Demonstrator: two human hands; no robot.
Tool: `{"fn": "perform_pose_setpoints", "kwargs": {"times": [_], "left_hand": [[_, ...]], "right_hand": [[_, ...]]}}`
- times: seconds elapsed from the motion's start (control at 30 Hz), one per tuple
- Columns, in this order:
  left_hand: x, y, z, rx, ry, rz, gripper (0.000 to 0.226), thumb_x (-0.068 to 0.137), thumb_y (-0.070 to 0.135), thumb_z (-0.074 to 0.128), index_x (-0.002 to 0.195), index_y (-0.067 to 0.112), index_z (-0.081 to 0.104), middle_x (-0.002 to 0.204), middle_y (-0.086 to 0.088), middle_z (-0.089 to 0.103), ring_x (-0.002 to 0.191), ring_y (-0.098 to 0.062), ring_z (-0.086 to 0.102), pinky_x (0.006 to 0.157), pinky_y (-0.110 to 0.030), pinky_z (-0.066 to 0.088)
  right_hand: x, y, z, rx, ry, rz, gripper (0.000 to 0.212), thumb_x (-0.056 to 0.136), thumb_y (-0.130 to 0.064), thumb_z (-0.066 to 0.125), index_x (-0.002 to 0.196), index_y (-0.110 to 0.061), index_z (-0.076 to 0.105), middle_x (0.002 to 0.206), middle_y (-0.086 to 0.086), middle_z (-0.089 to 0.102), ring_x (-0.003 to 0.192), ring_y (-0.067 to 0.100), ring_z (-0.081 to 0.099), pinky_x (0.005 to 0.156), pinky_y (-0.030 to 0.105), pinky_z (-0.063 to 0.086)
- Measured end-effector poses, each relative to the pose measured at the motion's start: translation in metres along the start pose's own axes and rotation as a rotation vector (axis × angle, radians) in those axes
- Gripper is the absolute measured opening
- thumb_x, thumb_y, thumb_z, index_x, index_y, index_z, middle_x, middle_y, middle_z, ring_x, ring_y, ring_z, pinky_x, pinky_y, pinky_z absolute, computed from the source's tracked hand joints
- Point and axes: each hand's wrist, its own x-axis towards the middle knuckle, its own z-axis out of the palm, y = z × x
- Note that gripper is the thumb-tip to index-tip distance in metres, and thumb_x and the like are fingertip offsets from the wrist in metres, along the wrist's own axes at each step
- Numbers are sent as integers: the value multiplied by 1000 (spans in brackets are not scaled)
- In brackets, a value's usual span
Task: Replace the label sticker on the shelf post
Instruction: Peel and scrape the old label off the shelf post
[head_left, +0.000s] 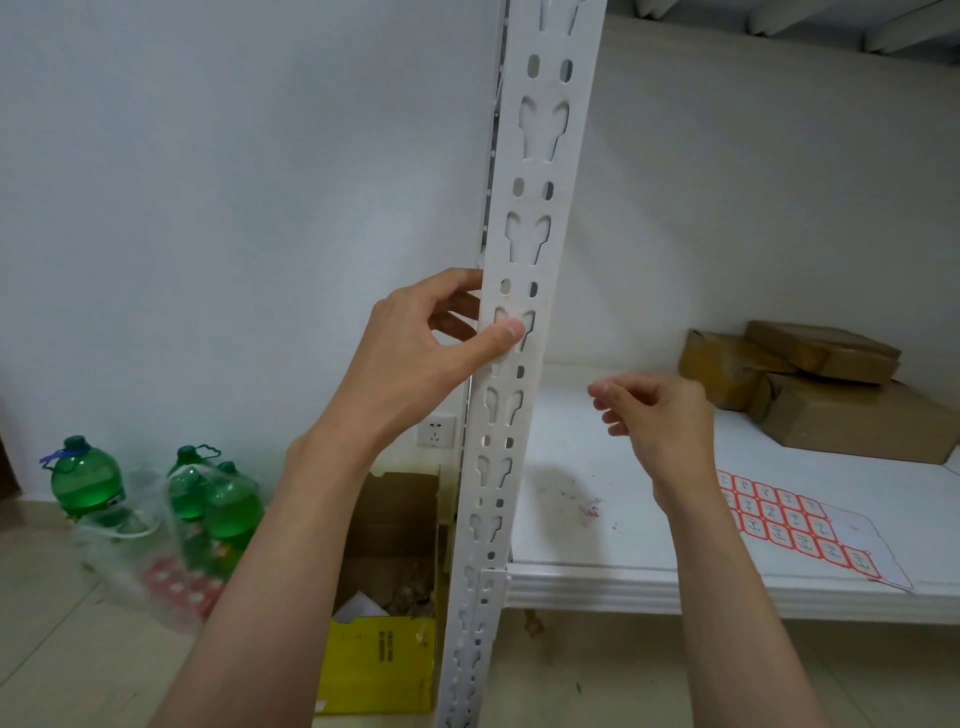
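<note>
A white perforated shelf post runs from top to bottom through the middle of the view. My left hand grips it at mid height, thumb pressed on its front face and fingers curled round its left edge. No sticker shows on the post's visible face. My right hand hovers to the right of the post above the white shelf, fingers loosely curled; I cannot make out anything between them. A sheet of red-bordered label stickers lies on the shelf by my right wrist.
Small red sticker scraps lie on the shelf. Brown cardboard boxes sit at the back right. On the floor left stand green bottles, a plastic bag, and an open box with a yellow carton. A wall socket is behind.
</note>
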Motion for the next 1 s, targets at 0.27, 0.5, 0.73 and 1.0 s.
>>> {"fn": "perform_pose_setpoints", "kwargs": {"times": [0.27,0.5,0.73,1.0], "left_hand": [[1,-1,1,21,-12,-11,42,85,49,70,122,30,66,102,19,73,88,-1,68,77,-13,54],[1,-3,1,11,-17,-20,36,88,45,69,120,30,66,101,15,74,88,-4,69,82,-26,58],[2,-8,2,6,-6,-20,35,89,41,59,122,30,67,102,12,74,95,-10,69,84,-40,60],[3,-10,-1,-3,-66,-4,35,100,32,57,135,29,62,112,8,73,103,-14,68,79,-34,63]], "right_hand": [[7,18,-1,-347,82,58,19,89,-18,76,71,-11,75,69,-1,69,61,8,59,57,20,42],[1,-8,1,-228,100,-47,19,93,-22,71,80,-9,78,71,-4,70,65,7,60,65,22,45],[-21,-80,26,266,-80,-314,39,100,-6,51,134,-22,60,113,-9,72,100,2,69,89,25,57],[-38,-94,59,221,-36,-410,49,90,-22,70,136,-20,52,112,-21,57,88,-13,61,68,5,50]]}}
